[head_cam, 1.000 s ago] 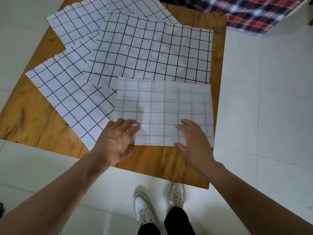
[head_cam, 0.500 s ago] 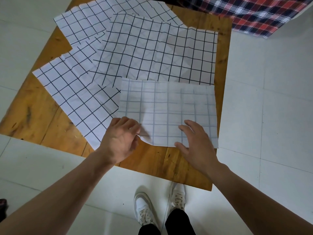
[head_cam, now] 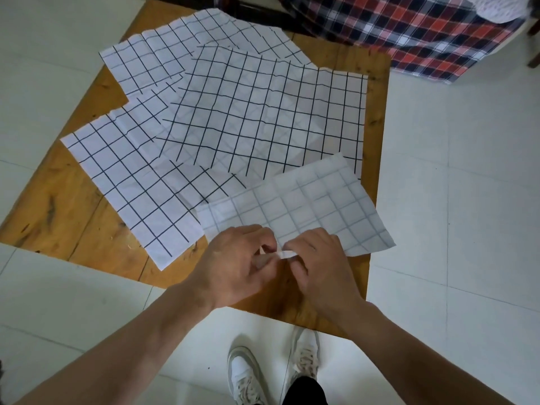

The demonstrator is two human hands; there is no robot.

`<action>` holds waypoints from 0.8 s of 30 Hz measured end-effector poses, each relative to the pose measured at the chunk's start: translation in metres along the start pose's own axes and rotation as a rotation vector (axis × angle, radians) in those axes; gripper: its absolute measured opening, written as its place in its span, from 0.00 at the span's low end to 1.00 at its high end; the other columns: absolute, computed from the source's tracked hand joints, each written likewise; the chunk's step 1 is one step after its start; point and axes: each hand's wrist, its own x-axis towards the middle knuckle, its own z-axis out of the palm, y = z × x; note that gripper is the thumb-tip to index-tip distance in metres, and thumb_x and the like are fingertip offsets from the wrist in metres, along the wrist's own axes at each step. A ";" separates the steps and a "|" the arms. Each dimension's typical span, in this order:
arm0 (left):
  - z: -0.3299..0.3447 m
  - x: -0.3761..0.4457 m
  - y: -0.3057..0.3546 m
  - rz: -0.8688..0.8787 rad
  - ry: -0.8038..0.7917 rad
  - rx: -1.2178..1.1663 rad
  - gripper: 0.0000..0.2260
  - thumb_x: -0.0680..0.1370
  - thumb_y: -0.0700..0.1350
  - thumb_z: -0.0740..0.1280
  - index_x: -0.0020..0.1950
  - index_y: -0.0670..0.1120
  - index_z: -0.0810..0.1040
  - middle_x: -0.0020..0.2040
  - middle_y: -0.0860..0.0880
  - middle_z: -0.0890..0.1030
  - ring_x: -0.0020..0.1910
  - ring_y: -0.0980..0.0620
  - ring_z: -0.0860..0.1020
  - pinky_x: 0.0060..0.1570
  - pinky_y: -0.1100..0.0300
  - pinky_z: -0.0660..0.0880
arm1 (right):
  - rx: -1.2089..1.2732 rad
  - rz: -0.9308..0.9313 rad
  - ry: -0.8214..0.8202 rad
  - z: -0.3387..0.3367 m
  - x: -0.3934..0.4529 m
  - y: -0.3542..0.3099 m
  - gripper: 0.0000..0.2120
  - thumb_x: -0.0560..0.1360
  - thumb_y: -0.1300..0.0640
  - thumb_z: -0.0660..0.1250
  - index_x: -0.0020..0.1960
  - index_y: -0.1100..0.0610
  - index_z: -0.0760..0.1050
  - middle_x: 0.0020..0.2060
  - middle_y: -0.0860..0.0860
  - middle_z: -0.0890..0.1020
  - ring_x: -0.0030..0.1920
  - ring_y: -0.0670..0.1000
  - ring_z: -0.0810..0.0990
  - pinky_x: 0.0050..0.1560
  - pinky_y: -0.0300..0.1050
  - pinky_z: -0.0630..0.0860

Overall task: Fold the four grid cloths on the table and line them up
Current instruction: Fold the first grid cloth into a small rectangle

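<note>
Grid cloths cover most of the wooden table [head_cam: 58,206], and none looks fully folded yet. You are on the first: the nearest cloth [head_cam: 306,209], pale face up and already doubled, lies skewed at about five o'clock on the tabletop, its right corner past the table edge. Your left hand [head_cam: 233,264] and right hand [head_cam: 318,264] meet at its near edge, fingers curled, both pinching a small raised corner between them. It looks like you are separating or gathering layers for the next fold. Next, get a clean grip and carry that edge toward twelve o'clock, matching corners. Three unfolded cloths [head_cam: 257,112] overlap from nine to one o'clock. A plaid cloth [head_cam: 409,27] lies off the table at one o'clock.
</note>
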 end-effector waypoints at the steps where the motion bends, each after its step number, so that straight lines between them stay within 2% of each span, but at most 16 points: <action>1: -0.003 0.001 -0.001 0.016 -0.008 -0.021 0.09 0.75 0.57 0.66 0.45 0.52 0.76 0.38 0.57 0.76 0.37 0.56 0.76 0.37 0.59 0.73 | 0.030 0.015 0.007 -0.002 0.001 0.003 0.06 0.74 0.55 0.65 0.49 0.53 0.80 0.45 0.49 0.82 0.47 0.50 0.78 0.49 0.43 0.72; 3: -0.008 0.000 -0.008 0.002 -0.017 -0.041 0.13 0.73 0.61 0.70 0.47 0.52 0.78 0.40 0.57 0.77 0.40 0.55 0.76 0.40 0.56 0.74 | 0.099 0.042 -0.008 -0.008 0.001 0.009 0.06 0.75 0.57 0.65 0.50 0.52 0.79 0.46 0.48 0.80 0.49 0.48 0.74 0.51 0.40 0.68; 6: -0.016 -0.003 -0.023 -0.101 -0.054 -0.060 0.20 0.66 0.66 0.73 0.50 0.55 0.79 0.45 0.59 0.79 0.48 0.57 0.77 0.47 0.55 0.77 | 0.187 0.055 0.011 -0.016 0.001 0.017 0.08 0.74 0.62 0.66 0.51 0.53 0.78 0.47 0.47 0.79 0.50 0.44 0.71 0.52 0.37 0.68; 8: -0.019 -0.004 -0.035 -0.126 -0.080 0.014 0.17 0.65 0.60 0.75 0.51 0.57 0.78 0.48 0.60 0.79 0.51 0.55 0.77 0.50 0.53 0.78 | 0.241 0.066 0.039 -0.022 -0.001 0.018 0.10 0.72 0.64 0.65 0.50 0.54 0.79 0.46 0.47 0.79 0.50 0.43 0.71 0.53 0.36 0.68; 11: -0.017 -0.001 -0.048 -0.124 -0.050 0.104 0.15 0.65 0.40 0.78 0.47 0.52 0.80 0.45 0.56 0.80 0.47 0.54 0.77 0.48 0.50 0.78 | 0.258 0.087 0.048 -0.028 -0.003 0.019 0.11 0.70 0.65 0.63 0.48 0.54 0.79 0.46 0.47 0.80 0.50 0.44 0.73 0.53 0.35 0.69; 12: -0.016 0.000 -0.050 -0.114 -0.024 0.115 0.15 0.65 0.36 0.78 0.46 0.50 0.80 0.43 0.55 0.80 0.44 0.54 0.78 0.46 0.51 0.78 | 0.252 0.088 0.043 -0.029 -0.004 0.020 0.11 0.70 0.64 0.63 0.48 0.54 0.80 0.46 0.47 0.80 0.50 0.45 0.74 0.53 0.35 0.69; 15: -0.019 0.005 -0.049 -0.033 0.072 0.184 0.12 0.65 0.36 0.78 0.44 0.47 0.80 0.40 0.53 0.81 0.37 0.52 0.78 0.39 0.55 0.78 | 0.179 0.009 0.029 -0.028 -0.002 0.022 0.11 0.70 0.61 0.60 0.46 0.54 0.80 0.44 0.48 0.81 0.49 0.46 0.75 0.53 0.34 0.67; 18: -0.034 -0.001 -0.044 0.064 0.168 0.293 0.09 0.65 0.40 0.74 0.42 0.46 0.79 0.37 0.51 0.79 0.36 0.49 0.77 0.41 0.54 0.75 | 0.128 -0.104 0.054 -0.022 0.010 0.023 0.06 0.71 0.62 0.66 0.45 0.55 0.80 0.43 0.50 0.81 0.48 0.47 0.74 0.50 0.38 0.69; 20: -0.047 -0.009 -0.043 0.100 0.207 0.372 0.12 0.61 0.38 0.73 0.42 0.45 0.77 0.37 0.51 0.78 0.37 0.47 0.76 0.41 0.52 0.73 | 0.125 -0.148 0.099 -0.021 0.022 0.019 0.05 0.73 0.60 0.66 0.45 0.56 0.80 0.43 0.51 0.81 0.49 0.49 0.75 0.50 0.42 0.70; 24: -0.066 -0.029 -0.033 0.179 0.269 0.451 0.17 0.56 0.33 0.72 0.42 0.44 0.76 0.37 0.49 0.79 0.36 0.44 0.76 0.39 0.49 0.72 | 0.113 -0.211 0.223 -0.027 0.039 0.006 0.09 0.68 0.69 0.70 0.44 0.58 0.81 0.42 0.54 0.80 0.50 0.52 0.74 0.49 0.46 0.72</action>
